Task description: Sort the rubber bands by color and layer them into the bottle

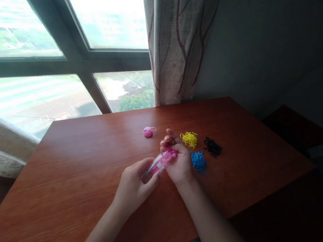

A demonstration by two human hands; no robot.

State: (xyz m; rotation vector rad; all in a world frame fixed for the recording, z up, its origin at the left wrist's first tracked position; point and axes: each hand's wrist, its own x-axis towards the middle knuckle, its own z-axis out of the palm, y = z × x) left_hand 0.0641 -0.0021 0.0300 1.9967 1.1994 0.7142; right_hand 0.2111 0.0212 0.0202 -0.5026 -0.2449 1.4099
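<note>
My left hand [137, 180] is closed round a clear plastic bottle [154, 167] with a small white label and pink rubber bands inside. The bottle lies tilted, its mouth end over the palm of my right hand [180, 164]. Pink rubber bands [170, 153] are gathered at that end, against the palm. My right hand is palm up and cupped round them, fingers partly curled. Beyond the hands, a round pink cap [148, 132] with a loop strap rests on the table.
Right of my right hand lie piles of yellow rubber bands [190, 139], blue rubber bands [199, 162] and black rubber bands [212, 146]. They sit on a brown wooden table [78, 174]. A window [118, 60] and a patterned curtain [176, 39] stand behind its far edge.
</note>
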